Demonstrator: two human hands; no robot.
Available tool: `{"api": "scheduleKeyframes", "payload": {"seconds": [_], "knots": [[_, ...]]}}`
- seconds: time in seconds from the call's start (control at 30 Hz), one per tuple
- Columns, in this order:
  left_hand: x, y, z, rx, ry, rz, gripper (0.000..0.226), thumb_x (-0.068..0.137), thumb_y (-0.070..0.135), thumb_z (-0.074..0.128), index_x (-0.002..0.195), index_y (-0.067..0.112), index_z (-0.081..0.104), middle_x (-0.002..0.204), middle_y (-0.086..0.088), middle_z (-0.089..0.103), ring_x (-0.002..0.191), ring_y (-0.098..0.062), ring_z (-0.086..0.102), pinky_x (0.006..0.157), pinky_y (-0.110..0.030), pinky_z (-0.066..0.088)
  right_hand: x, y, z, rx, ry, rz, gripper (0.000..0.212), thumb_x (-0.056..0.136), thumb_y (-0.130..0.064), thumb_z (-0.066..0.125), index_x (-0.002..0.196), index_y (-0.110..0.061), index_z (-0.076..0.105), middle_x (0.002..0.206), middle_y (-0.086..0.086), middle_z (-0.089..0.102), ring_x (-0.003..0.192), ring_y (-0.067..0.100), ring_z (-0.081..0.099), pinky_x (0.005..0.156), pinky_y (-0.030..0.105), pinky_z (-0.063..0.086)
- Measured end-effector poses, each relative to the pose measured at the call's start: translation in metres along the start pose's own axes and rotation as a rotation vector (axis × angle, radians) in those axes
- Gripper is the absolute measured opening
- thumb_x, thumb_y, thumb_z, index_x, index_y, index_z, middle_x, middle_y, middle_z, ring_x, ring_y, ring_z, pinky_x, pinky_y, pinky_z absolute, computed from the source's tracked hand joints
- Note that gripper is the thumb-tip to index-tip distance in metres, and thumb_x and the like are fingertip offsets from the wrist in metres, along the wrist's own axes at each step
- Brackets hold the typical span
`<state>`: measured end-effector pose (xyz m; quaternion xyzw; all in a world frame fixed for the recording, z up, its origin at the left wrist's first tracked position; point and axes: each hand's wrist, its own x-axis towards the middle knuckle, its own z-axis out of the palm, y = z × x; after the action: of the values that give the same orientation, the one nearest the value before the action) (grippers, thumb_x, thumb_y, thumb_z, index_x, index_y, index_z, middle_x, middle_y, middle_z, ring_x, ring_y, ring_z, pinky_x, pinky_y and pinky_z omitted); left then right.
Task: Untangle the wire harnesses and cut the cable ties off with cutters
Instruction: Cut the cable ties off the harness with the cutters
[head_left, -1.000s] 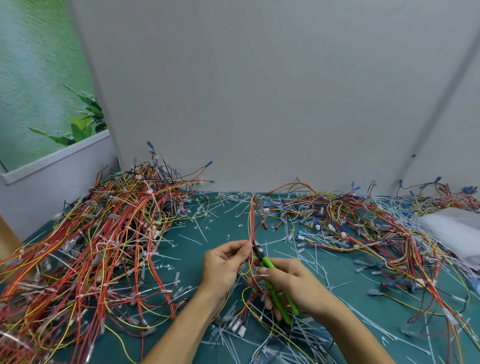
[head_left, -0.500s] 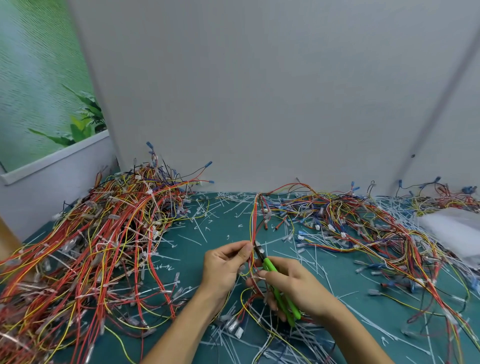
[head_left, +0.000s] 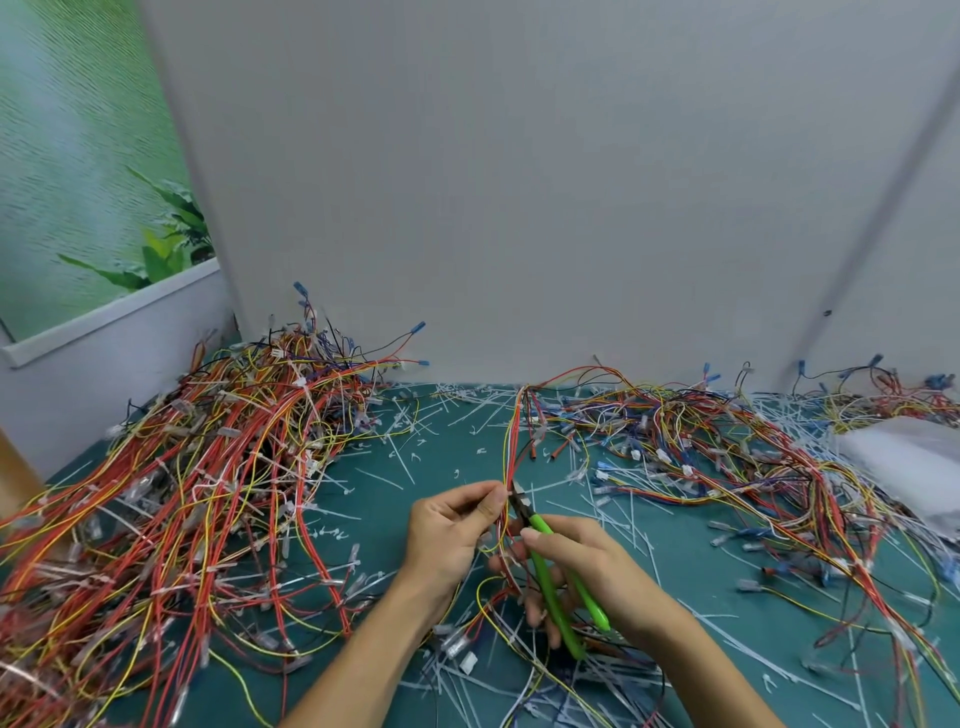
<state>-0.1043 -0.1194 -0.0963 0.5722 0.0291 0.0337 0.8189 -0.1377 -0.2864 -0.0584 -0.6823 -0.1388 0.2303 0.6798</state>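
My left hand (head_left: 453, 527) pinches a thin bundle of red and yellow wires (head_left: 511, 441) that rises from the table toward the back wall. Beside it, my right hand (head_left: 582, 569) grips green-handled cutters (head_left: 558, 587), whose small jaws (head_left: 521, 501) sit against the bundle just right of my left fingertips. Whether a cable tie lies between the jaws is too small to tell. The lower end of the bundle trails under both hands.
A big heap of red, orange and yellow harnesses (head_left: 171, 499) fills the left of the green mat (head_left: 395, 499). Another tangle (head_left: 727, 452) spreads across the right. Cut white ties (head_left: 613, 514) litter the mat. A white bag (head_left: 914, 462) lies far right.
The held wire bundle has been pulled a little straighter and the far tangle shifted slightly. Both hands stay in nearly the same place, cutters still at the bundle.
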Motion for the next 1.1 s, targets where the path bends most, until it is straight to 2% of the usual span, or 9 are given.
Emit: {"api": "scheduleKeyframes", "payload": {"seconds": [0.17,0.23,0.4,0.57,0.63,0.7,0.83,0.97,1.1], "knots": [[0.000,0.001,0.000,-0.028,0.003,0.002,0.018,0.071,0.019,0.078,0.087,0.012,0.081,0.082,-0.013,0.078,0.068,-0.017,0.073,0.058,-0.022,0.057,-0.001,0.002,0.002,-0.132,0.038,-0.015,0.024,0.107,-0.013,0.050,0.118,0.008,0.055,0.097,0.005,0.077,0.047,0.019,0.057,0.040,0.026,0.047],[0.001,0.001,0.000,-0.032,0.004,-0.002,0.018,0.070,0.019,0.078,0.087,0.012,0.080,0.082,-0.013,0.078,0.067,-0.016,0.073,0.058,-0.022,0.057,0.000,0.003,0.002,-0.140,0.047,-0.021,0.024,0.108,-0.013,0.048,0.118,0.008,0.053,0.104,0.008,0.077,0.047,0.019,0.056,0.041,0.025,0.046],[0.001,-0.001,-0.001,-0.027,-0.004,0.001,0.016,0.071,0.020,0.078,0.085,0.013,0.081,0.083,-0.013,0.078,0.070,-0.018,0.073,0.059,-0.022,0.057,0.001,0.001,0.003,-0.084,0.039,-0.021,0.038,0.097,-0.025,0.055,0.115,0.009,0.054,0.110,0.017,0.075,0.046,0.023,0.053,0.040,0.027,0.045],[0.001,-0.003,0.000,-0.023,-0.003,-0.025,0.019,0.071,0.024,0.079,0.086,0.013,0.082,0.082,-0.017,0.076,0.066,-0.021,0.071,0.046,-0.025,0.053,0.002,0.003,0.002,-0.062,0.022,-0.031,0.047,0.093,-0.034,0.058,0.115,0.008,0.057,0.078,0.008,0.074,0.042,0.021,0.055,0.040,0.026,0.046],[0.001,-0.004,-0.002,-0.024,-0.007,-0.025,0.019,0.071,0.025,0.080,0.087,0.015,0.083,0.084,-0.018,0.077,0.065,-0.020,0.070,0.047,-0.026,0.054,0.004,0.008,0.002,-0.069,0.040,-0.047,0.041,0.095,-0.030,0.058,0.116,0.005,0.057,0.096,0.010,0.076,0.046,0.021,0.055,0.040,0.027,0.047],[0.003,-0.006,-0.002,-0.012,0.011,-0.019,0.019,0.070,0.027,0.080,0.086,0.019,0.083,0.083,-0.014,0.077,0.069,-0.022,0.067,0.057,-0.029,0.056,0.006,0.013,0.001,-0.114,0.070,-0.062,0.030,0.100,-0.024,0.056,0.115,0.002,0.057,0.109,0.012,0.075,0.048,0.023,0.052,0.041,0.029,0.046],[0.006,-0.008,-0.002,-0.018,0.029,-0.022,0.018,0.069,0.027,0.080,0.085,0.021,0.083,0.084,-0.013,0.078,0.078,-0.030,0.062,0.075,-0.041,0.052,0.008,0.017,0.001,-0.175,0.085,-0.077,0.020,0.104,-0.020,0.052,0.115,-0.004,0.058,0.110,0.010,0.074,0.049,0.024,0.050,0.044,0.033,0.045],[0.006,-0.008,-0.002,-0.011,0.033,-0.018,0.016,0.069,0.026,0.080,0.082,0.017,0.083,0.081,-0.011,0.077,0.077,-0.029,0.062,0.066,-0.033,0.052,0.008,0.015,0.002,-0.162,0.079,-0.061,0.020,0.104,-0.018,0.052,0.114,-0.002,0.058,0.109,0.012,0.074,0.050,0.023,0.050,0.043,0.031,0.046],[0.006,-0.008,-0.002,0.009,0.020,-0.013,0.018,0.070,0.025,0.079,0.084,0.014,0.081,0.081,-0.010,0.077,0.077,-0.026,0.066,0.064,-0.030,0.052,0.006,0.011,0.001,-0.099,0.062,-0.031,0.037,0.095,-0.029,0.056,0.112,0.004,0.058,0.109,0.015,0.074,0.050,0.023,0.054,0.041,0.029,0.047]]}}
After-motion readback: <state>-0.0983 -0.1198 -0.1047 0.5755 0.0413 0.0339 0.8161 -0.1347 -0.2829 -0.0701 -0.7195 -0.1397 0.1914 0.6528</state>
